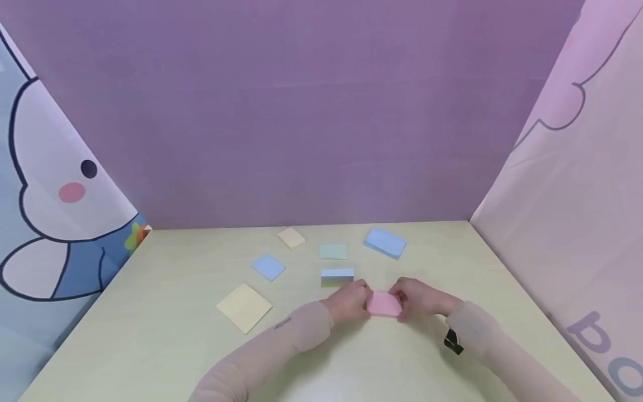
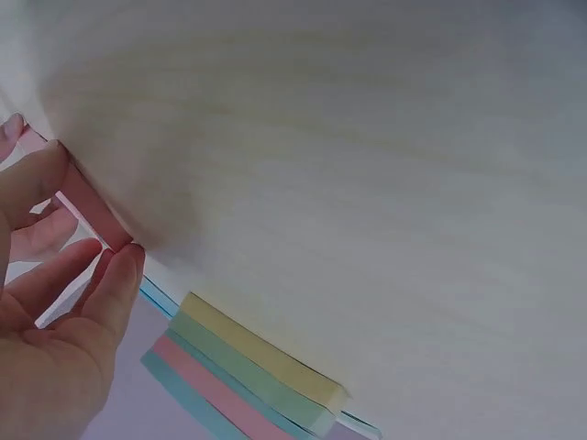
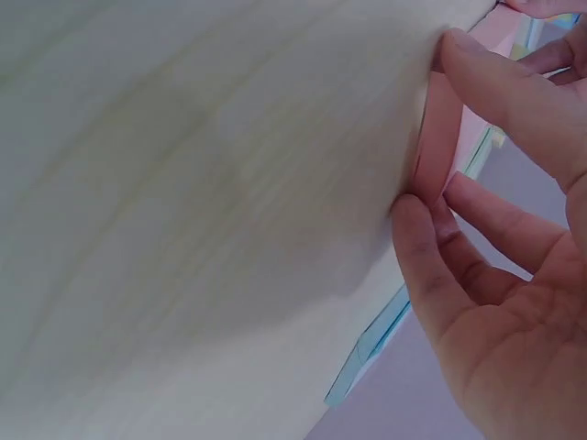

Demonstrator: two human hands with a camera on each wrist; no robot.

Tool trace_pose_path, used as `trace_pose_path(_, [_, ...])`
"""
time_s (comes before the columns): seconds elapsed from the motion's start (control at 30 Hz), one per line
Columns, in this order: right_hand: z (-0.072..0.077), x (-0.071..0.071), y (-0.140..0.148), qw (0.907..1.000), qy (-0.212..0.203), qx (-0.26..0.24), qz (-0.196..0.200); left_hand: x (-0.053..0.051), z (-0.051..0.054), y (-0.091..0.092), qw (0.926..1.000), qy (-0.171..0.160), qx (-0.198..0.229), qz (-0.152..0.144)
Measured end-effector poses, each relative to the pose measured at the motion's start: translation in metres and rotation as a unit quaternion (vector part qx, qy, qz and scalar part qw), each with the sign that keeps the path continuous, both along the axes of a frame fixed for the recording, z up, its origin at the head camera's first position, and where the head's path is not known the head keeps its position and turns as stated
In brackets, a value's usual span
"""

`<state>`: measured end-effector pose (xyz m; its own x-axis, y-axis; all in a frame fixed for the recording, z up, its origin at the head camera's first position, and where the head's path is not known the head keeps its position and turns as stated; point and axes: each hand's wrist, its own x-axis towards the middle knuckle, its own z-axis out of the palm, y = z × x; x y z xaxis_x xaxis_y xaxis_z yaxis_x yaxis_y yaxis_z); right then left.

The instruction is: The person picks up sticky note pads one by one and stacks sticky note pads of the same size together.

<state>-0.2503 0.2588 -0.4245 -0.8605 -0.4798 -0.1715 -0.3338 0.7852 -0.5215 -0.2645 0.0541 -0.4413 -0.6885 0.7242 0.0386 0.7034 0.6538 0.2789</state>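
Two hands pinch a pink pad on the table

The pink pad (image 1: pixel 384 305) is at the near side of the group of papers, right of the middle of the table (image 1: pixel 150 357), with a hand at each side. The grip of the left hand (image 1: pixel 349 301) is closed in a pinch on the pad's left end, thumb and fingertips at its edge. The right hand (image 1: pixel 419 296) pinches the right end in the same way. Whether the pad's underside lies fully on the table cannot be told.

Just beyond the left hand stands a coloured stack (image 1: pixel 337 277), blue on top; the left wrist view shows its side in bands of yellow, green and pink. Behind it lies a green note (image 1: pixel 333 252), and to the right of that a thick blue pad (image 1: pixel 384 243), set at an angle. Left of the stack are a small blue note (image 1: pixel 268 267), a cream note (image 1: pixel 291 238) near the back edge, and a larger yellow note (image 1: pixel 244 308) nearer the front, all turned cornerwise.

Both arms wear pale sleeves (image 1: pixel 271 349). A purple cloth (image 1: pixel 321 111) rises behind the table.
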Motion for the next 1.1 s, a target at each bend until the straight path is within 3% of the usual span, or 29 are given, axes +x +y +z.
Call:
trace_pose_path(0.27, [0.0, -0.004, -0.015, 0.9999, 0.003, -0.004, 0.013, 0.001, 0.001, -0.014, 0.9997, 0.003, -0.015, 0.018])
trace_pose_path(0.53, [-0.003, -0.009, -0.027, 0.9993, -0.001, -0.019, 0.033, 0.004, 0.001, -0.029, 0.9996, 0.019, -0.009, 0.017])
trace_pose_path(1.1, [-0.009, -0.017, -0.051, 0.9978, -0.008, -0.044, 0.049, 0.01, 0.006, -0.055, 0.9966, -0.021, -0.009, 0.079])
